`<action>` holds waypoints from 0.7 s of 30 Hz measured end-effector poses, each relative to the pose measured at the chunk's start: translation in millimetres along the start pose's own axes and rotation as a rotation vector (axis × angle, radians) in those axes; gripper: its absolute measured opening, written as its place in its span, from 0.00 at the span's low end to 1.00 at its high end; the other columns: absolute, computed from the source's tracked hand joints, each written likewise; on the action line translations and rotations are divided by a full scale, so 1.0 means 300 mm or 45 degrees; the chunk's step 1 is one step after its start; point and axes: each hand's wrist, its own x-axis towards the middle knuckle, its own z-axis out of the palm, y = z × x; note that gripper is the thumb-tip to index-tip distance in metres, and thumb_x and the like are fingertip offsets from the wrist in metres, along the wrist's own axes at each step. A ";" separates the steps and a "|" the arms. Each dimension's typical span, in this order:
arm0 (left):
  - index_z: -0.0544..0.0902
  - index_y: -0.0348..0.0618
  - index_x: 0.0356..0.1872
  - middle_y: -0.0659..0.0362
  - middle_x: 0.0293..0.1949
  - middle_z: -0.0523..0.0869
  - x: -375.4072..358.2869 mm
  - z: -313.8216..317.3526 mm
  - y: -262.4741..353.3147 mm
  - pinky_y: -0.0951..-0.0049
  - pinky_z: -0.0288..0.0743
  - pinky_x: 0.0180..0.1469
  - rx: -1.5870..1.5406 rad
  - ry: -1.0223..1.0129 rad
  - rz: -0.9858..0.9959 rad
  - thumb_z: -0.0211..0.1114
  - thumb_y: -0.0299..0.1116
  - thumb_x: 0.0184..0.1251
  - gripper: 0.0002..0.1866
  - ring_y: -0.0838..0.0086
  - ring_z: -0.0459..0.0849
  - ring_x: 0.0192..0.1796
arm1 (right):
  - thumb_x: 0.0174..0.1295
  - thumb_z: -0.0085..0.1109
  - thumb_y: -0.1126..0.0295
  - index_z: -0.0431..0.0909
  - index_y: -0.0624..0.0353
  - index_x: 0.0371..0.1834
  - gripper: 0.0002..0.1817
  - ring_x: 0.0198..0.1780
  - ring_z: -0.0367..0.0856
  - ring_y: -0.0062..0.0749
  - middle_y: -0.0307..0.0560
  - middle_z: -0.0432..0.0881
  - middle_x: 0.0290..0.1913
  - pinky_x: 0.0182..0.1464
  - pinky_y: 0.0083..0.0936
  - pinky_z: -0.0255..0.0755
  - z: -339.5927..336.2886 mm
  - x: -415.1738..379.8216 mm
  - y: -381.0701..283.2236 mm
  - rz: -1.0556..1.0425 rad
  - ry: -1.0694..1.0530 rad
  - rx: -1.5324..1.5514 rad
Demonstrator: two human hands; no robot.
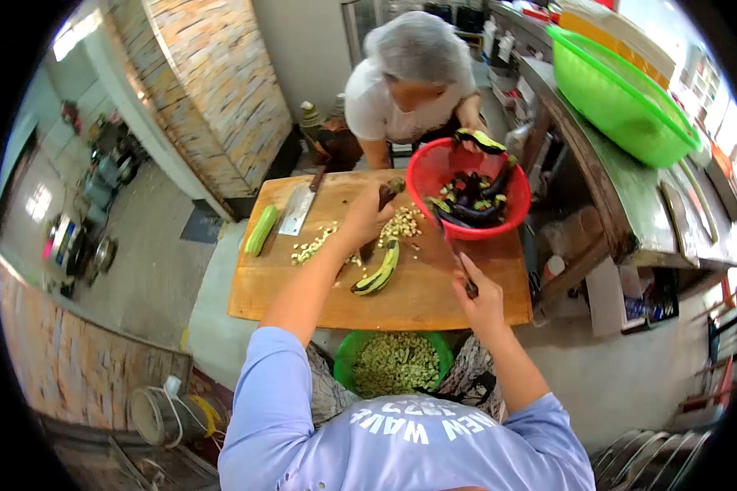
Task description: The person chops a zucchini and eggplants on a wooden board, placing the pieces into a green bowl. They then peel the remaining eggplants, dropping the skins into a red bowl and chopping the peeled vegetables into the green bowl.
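My left hand (pixel 363 222) is closed around a dark eggplant (pixel 387 195) over the far middle of the wooden board; the fingers hide part of it. In my right hand (pixel 481 299) is the handle of a knife (pixel 449 238), its blade pointing away beside the red basin (pixel 522 214). Small pale diced pieces (pixel 401 225) lie under and beside my left hand. Between my hands rests a partly peeled, striped eggplant (pixel 378 272). Several dark eggplants (pixel 477 215) fill the red basin.
A cleaver (pixel 298 209) and a pale green peeled vegetable (pixel 260 231) lie on the board's (pixel 319 303) left. Below its near edge, a green basin (pixel 344 360) holds diced pieces. Opposite, a person (pixel 409 90) holds a partly peeled eggplant (pixel 481 141). A metal counter (pixel 622 176) stands right.
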 end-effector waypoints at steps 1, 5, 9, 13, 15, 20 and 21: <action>0.73 0.40 0.47 0.43 0.40 0.79 -0.010 0.045 0.017 0.61 0.69 0.50 -0.189 -0.042 -0.061 0.59 0.35 0.63 0.15 0.52 0.77 0.46 | 0.50 0.62 0.78 0.70 0.53 0.63 0.32 0.33 0.81 0.37 0.48 0.82 0.37 0.37 0.28 0.75 -0.016 0.029 -0.015 -0.094 -0.003 -0.078; 0.69 0.44 0.62 0.51 0.43 0.80 -0.046 0.178 0.031 0.66 0.71 0.50 -0.504 -0.243 0.008 0.58 0.33 0.64 0.24 0.63 0.78 0.45 | 0.43 0.64 0.76 0.71 0.52 0.62 0.36 0.32 0.79 0.43 0.47 0.78 0.32 0.32 0.34 0.74 -0.073 0.126 -0.048 -0.351 -0.058 -0.345; 0.66 0.39 0.63 0.57 0.52 0.77 -0.041 0.311 -0.051 0.69 0.71 0.56 -0.561 -0.280 0.185 0.58 0.34 0.68 0.25 0.72 0.77 0.51 | 0.43 0.64 0.73 0.71 0.50 0.61 0.35 0.31 0.79 0.40 0.44 0.76 0.29 0.31 0.34 0.73 -0.089 0.158 0.004 -0.414 -0.093 -0.458; 0.72 0.40 0.57 0.58 0.51 0.78 -0.027 0.385 -0.058 0.69 0.71 0.54 -0.151 -0.257 0.311 0.57 0.33 0.67 0.19 0.72 0.76 0.52 | 0.39 0.65 0.79 0.71 0.53 0.61 0.38 0.33 0.79 0.41 0.46 0.78 0.32 0.33 0.33 0.73 -0.100 0.174 0.045 -0.349 -0.109 -0.454; 0.74 0.41 0.53 0.58 0.50 0.78 -0.024 0.356 0.007 0.68 0.71 0.53 0.263 -0.207 0.445 0.57 0.32 0.67 0.15 0.71 0.75 0.52 | 0.38 0.65 0.79 0.71 0.52 0.62 0.39 0.33 0.79 0.42 0.46 0.78 0.32 0.34 0.33 0.73 -0.104 0.182 0.067 -0.323 -0.116 -0.466; 0.73 0.40 0.49 0.58 0.36 0.78 0.040 0.349 0.062 0.73 0.72 0.41 -0.479 -0.291 0.002 0.59 0.33 0.66 0.14 0.73 0.78 0.38 | 0.52 0.59 0.74 0.76 0.54 0.57 0.25 0.35 0.81 0.45 0.52 0.81 0.34 0.36 0.36 0.74 -0.103 0.268 0.302 0.107 -0.159 -0.273; 0.73 0.40 0.48 0.59 0.33 0.78 0.052 0.312 0.114 0.74 0.73 0.37 -0.651 -0.367 -0.204 0.59 0.34 0.67 0.13 0.74 0.78 0.34 | 0.54 0.58 0.74 0.76 0.54 0.56 0.22 0.36 0.81 0.45 0.54 0.82 0.35 0.37 0.36 0.75 -0.111 0.287 0.350 0.302 -0.180 -0.226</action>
